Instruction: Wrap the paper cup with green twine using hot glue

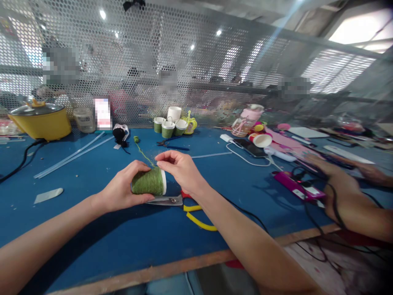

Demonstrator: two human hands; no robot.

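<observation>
My left hand (127,186) is wrapped round a paper cup (149,182) wound with green yarn, lying on its side with its white rim to the right. Above that rim, my right hand (178,168) has thumb and forefinger pinched together; whatever lies between them is too small to make out. From the cup a strand of green yarn (143,153) runs back to a small yarn bundle (136,139). Under my hands lie scissors (167,200) with red and yellow handles, their blades partly below the cup.
Small green-wrapped cups (168,129) stand at the back near pliers (172,145). A yellow electric pot (43,121) is at left, with clear strips (73,157) nearby. At right are a phone (250,147), a purple power strip (297,188), cables and another person's arm (344,188).
</observation>
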